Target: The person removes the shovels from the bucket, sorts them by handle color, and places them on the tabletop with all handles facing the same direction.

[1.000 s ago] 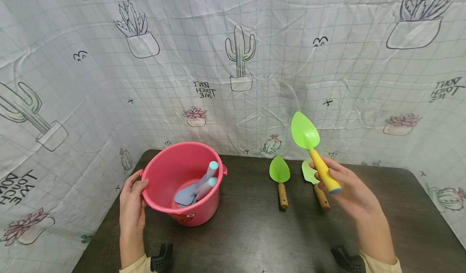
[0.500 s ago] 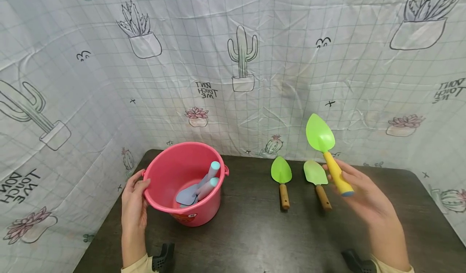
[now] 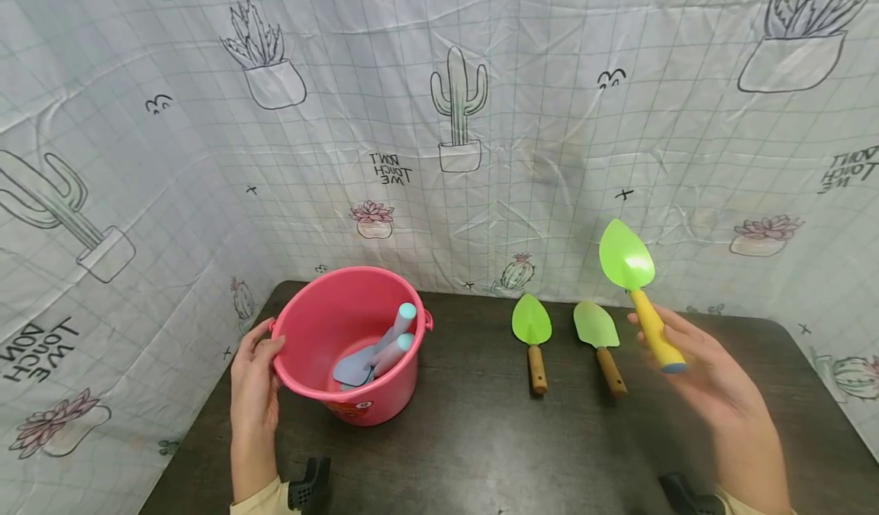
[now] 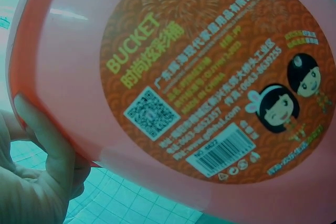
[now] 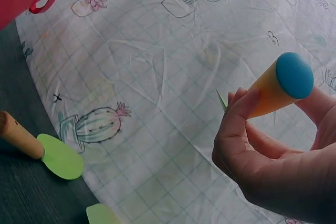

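The right hand [image 3: 700, 366] grips the yellow handle of a green-bladed trowel [image 3: 628, 259], which is raised above the right side of the worktop [image 3: 467, 446] with its blade pointing up and away. Fingers and thumb alone appear to bear the weight, so a loosened pinch could let the handle roll or slip. A drop from there might strike the square-shouldered trowel [image 3: 596, 328], which lies just left of the hand, or knock the leaf-shaped trowel [image 3: 532, 324] farther left. Both of these have wooden handles and lie apart from each other.

On the left, the left hand [image 3: 255, 378] holds the rim of the pink bucket [image 3: 387, 404], thumb over the edge. A hard pull or downward press on that rim could tip the bucket; the pictures do not settle whether its base sits flat.

The bucket holds at least two tools [image 3: 393, 353] with turquoise handle ends, leaning together toward its right wall, with a grey-blue blade low down. They look loosely propped, so a jolt could make them slide. The yellow-handled trowel is outside the bucket, well apart from it.
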Tool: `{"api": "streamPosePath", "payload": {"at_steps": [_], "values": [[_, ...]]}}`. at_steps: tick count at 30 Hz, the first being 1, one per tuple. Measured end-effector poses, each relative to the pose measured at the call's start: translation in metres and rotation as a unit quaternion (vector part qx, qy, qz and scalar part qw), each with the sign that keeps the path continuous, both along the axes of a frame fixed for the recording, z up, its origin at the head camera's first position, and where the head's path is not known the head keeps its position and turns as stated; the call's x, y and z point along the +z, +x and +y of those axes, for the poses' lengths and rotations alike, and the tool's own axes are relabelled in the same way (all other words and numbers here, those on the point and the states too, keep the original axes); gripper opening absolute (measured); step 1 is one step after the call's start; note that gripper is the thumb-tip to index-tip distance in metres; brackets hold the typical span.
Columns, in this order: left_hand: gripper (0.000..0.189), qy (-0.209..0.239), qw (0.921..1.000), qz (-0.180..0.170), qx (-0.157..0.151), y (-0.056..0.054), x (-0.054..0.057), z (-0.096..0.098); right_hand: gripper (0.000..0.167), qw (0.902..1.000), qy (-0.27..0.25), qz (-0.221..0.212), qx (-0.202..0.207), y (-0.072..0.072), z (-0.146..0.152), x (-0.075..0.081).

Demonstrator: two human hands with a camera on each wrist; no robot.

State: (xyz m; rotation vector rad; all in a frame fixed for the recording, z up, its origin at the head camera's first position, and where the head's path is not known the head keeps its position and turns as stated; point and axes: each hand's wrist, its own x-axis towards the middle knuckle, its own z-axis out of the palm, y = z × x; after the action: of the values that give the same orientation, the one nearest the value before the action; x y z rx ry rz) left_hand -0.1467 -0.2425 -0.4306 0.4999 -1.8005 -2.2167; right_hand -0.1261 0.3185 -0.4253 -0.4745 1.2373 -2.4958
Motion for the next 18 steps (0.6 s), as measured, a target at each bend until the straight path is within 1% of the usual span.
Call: {"api": "streamPosePath", "payload": {"at_steps": [6, 13, 18], "values": [[0.049, -0.002, 1.0, 0.002, -0.002, 0.0, 0.0, -0.001, 0.053, 0.9994, -0.029, -0.008, 0.019, -0.001, 0.006, -0.003], [0.047, -0.006, 1.0, 0.005, 0.001, -0.001, 0.0, 0.0, 0.054, 0.9987, -0.044, -0.01, 0.026, -0.003, 0.013, -0.008], [0.049, -0.01, 0.9999, 0.002, 0.0, 0.0, -0.001, -0.001, 0.055, 0.9961, -0.077, -0.025, 0.036, -0.001, 0.018, -0.012]]}}
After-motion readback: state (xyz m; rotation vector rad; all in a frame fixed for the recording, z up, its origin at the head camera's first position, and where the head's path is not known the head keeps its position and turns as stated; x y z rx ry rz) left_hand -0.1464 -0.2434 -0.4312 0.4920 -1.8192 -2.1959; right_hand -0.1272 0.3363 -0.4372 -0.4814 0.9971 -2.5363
